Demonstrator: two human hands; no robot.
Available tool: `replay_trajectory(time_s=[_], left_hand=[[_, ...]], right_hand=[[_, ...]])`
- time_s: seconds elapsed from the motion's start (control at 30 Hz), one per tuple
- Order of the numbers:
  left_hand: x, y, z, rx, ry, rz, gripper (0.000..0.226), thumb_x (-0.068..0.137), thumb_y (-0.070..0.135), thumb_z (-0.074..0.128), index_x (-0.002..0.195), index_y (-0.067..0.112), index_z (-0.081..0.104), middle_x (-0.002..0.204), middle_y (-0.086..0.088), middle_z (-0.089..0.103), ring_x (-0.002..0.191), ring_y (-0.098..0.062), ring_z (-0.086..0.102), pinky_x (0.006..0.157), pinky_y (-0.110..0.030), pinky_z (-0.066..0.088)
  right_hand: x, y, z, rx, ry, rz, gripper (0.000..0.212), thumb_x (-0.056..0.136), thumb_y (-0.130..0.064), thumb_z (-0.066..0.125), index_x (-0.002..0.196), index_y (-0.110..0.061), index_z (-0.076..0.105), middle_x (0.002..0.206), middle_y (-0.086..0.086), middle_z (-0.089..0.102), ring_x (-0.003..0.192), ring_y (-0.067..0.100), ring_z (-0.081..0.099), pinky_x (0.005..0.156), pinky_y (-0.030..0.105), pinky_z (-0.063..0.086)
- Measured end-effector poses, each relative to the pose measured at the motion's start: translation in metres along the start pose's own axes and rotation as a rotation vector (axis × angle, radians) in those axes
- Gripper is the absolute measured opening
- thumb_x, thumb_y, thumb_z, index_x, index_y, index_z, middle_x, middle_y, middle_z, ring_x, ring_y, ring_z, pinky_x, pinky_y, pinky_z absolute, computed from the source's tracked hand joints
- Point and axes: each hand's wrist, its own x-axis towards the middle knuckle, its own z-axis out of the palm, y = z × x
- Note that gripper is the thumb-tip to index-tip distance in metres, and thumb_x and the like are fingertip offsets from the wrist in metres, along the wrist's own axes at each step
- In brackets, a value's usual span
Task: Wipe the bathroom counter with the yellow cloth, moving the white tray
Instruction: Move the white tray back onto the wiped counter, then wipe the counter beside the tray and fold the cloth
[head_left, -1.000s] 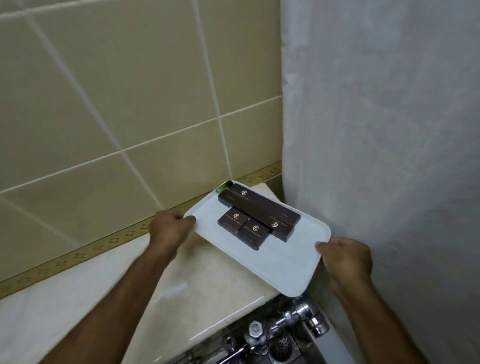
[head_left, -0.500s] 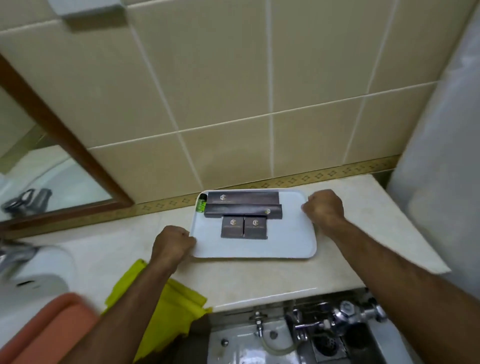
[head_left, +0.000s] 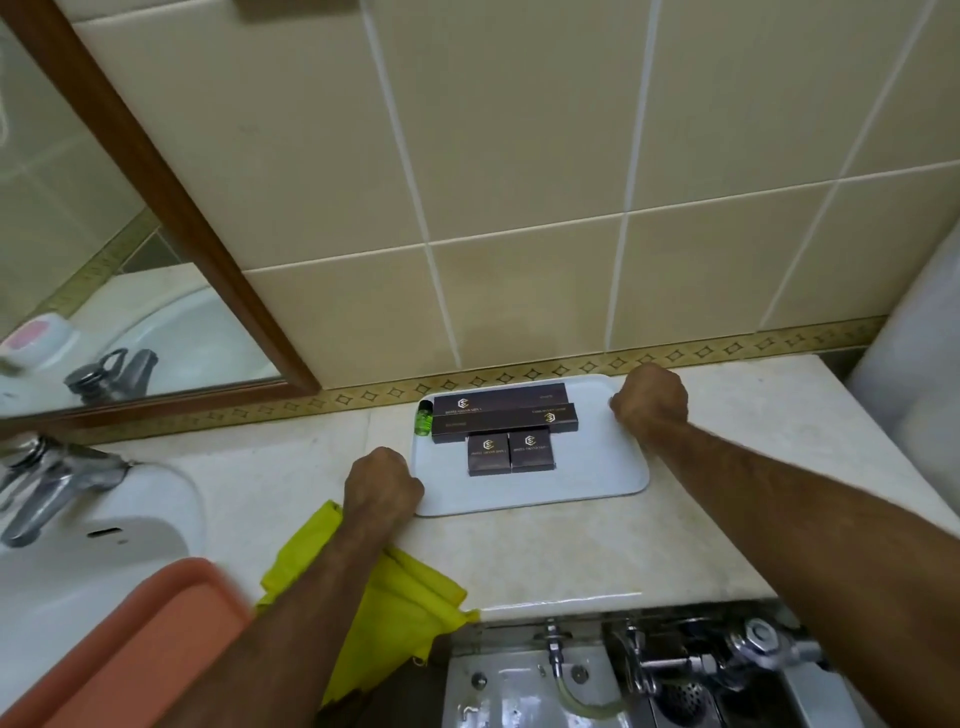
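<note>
The white tray (head_left: 597, 473) lies flat on the beige counter (head_left: 561, 551), close to the tiled wall. It carries several dark boxes (head_left: 506, 418) and a small green bottle (head_left: 424, 418) at its left edge. My left hand (head_left: 382, 480) grips the tray's near left corner. My right hand (head_left: 649, 402) grips its far right edge. The yellow cloth (head_left: 395, 597) lies crumpled at the counter's front edge, partly under my left forearm and hanging over the edge.
A white sink (head_left: 93, 540) with a chrome tap (head_left: 52, 480) is at the left, with an orange tub (head_left: 119, 649) in front of it. A wood-framed mirror (head_left: 93, 260) hangs above. Metal plumbing (head_left: 675, 665) sits below the counter. A white curtain (head_left: 914, 374) hangs at the right.
The tray went from being held up at the right corner by the curtain to lying flat on the counter further left near the wall. Both hands remain on it.
</note>
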Motion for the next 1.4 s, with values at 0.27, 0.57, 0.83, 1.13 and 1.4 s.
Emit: replay_trajectory(time_s=[0.27,0.57,0.83,1.13,1.4], left_hand=[[-0.006,-0.092,-0.045,0.020,-0.177,-0.093,0.087,0.077,0.059,0.066,0.143,0.011,0.037,0.141,-0.016,0.051,0.126,-0.036,0.050,0.100,-0.045,0.045],[-0.050,-0.055,-0.112,0.241,-0.502,0.523,0.012,0.088,0.027,0.062,0.077,0.026,0.056,0.087,0.009,0.063,0.088,-0.011,0.060,0.079,-0.033,0.049],[-0.112,0.112,-0.168,0.173,-0.611,0.928,0.003,0.089,0.034,0.066,0.092,0.033,0.065,0.090,0.017,0.068,0.085,0.000,0.065,0.075,-0.026,0.055],[-0.069,0.294,-0.003,0.193,-0.406,0.989,0.033,0.082,0.032,0.072,0.113,0.022,0.071,0.114,-0.003,0.071,0.099,-0.021,0.064,0.087,-0.034,0.052],[-0.051,0.225,0.075,0.111,0.026,0.807,0.063,0.098,0.049,0.025,0.135,0.002,0.044,0.138,-0.022,0.051,0.130,-0.035,0.045,0.108,-0.043,0.034]], right_hand=[[-0.158,-0.019,0.024,0.330,0.050,-0.492,0.022,0.089,-0.038,0.064,0.092,-0.017,0.071,0.091,0.007,0.069,0.084,0.029,0.065,0.068,0.035,0.049],[-0.252,0.003,0.071,0.517,-0.584,-0.573,0.095,0.073,-0.052,0.073,0.153,-0.029,0.026,0.157,-0.004,0.031,0.143,0.016,0.028,0.116,0.030,0.028],[-0.232,0.069,-0.017,1.179,-0.753,-0.319,0.039,0.076,-0.029,0.080,0.107,-0.008,0.071,0.104,0.020,0.075,0.092,0.034,0.070,0.084,0.056,0.055],[-0.148,0.175,-0.072,0.835,-0.113,0.067,0.027,0.083,-0.023,0.076,0.106,-0.019,0.063,0.101,0.007,0.071,0.093,0.029,0.067,0.081,0.040,0.056],[-0.080,0.174,-0.054,-0.155,0.204,-0.360,0.035,0.076,-0.021,0.066,0.109,-0.011,0.065,0.130,0.019,0.058,0.124,0.043,0.047,0.104,0.055,0.036]])
